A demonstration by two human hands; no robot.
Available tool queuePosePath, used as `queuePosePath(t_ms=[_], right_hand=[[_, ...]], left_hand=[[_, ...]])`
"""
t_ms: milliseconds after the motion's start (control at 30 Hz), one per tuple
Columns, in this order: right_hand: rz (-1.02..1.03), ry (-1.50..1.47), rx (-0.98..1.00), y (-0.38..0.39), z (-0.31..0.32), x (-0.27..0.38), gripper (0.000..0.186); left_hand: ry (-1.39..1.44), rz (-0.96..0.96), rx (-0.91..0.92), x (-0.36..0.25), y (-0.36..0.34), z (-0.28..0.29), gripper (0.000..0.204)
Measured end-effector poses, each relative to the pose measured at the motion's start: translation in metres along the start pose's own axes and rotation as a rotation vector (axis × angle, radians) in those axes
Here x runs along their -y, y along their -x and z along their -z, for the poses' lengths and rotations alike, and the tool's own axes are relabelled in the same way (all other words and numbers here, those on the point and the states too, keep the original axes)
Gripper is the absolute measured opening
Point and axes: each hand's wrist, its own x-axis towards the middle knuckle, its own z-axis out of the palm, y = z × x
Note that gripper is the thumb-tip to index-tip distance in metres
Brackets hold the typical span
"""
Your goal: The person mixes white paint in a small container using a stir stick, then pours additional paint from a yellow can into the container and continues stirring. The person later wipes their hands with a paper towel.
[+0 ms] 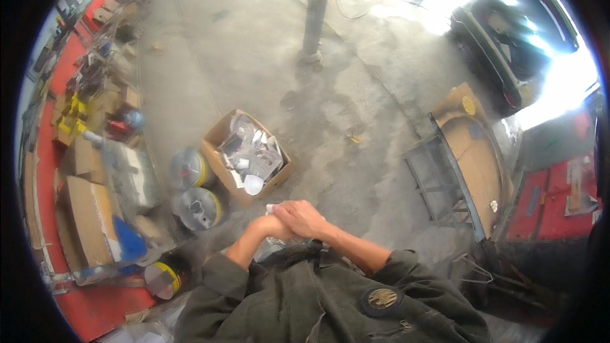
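Observation:
My two hands meet in front of my belly. My right hand (304, 217) lies closed over my left hand (270, 227), its fingers wrapped across the back of it. A small white scrap (269, 209), perhaps paper or cloth, pokes out at the right hand's fingertips; the rest of it is hidden. The left hand's fingers are covered, so their shape does not show. Just beyond the hands stands an open cardboard box (279, 181), filled with white and grey scraps, some of them plastic-looking. Below the hands, something clear and shiny (272, 242) shows in part.
Two metal drums (198, 209) with yellow bands stand left of the box, another (164, 279) nearer. Cartons (82, 216) crowd the red shelving on the left. A metal frame rack (445, 171) with cardboard stands right. Farther off are a post (316, 19) and a vehicle (492, 57).

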Motion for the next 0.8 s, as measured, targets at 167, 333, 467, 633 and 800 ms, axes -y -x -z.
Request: queuePosePath(t_ms=[167,333,467,633,800], right_hand=[[0.247,0.211,-0.148,0.014,0.016,0.03,0.036],[0.37,0.344,-0.165,0.004,0.028,0.027,0.034],[0.395,0.387,-0.101,0.001,0.041,0.026,0.035],[0.348,-0.219,-0.145,-0.008,0.04,0.017,0.022],[-0.142,-0.888,-0.058,-0.009,0.067,0.029,0.016]], left_hand=[[0.222,-0.038,-0.011,-0.047,0.039,0.033,0.026],[0.636,0.136,0.194,-0.075,0.047,0.064,0.029],[0.854,0.17,0.149,-0.105,0.054,0.074,0.028],[0.29,-0.009,-0.122,-0.084,0.059,0.076,0.028],[0.744,-0.019,-0.659,-0.075,0.085,0.096,0.042]])
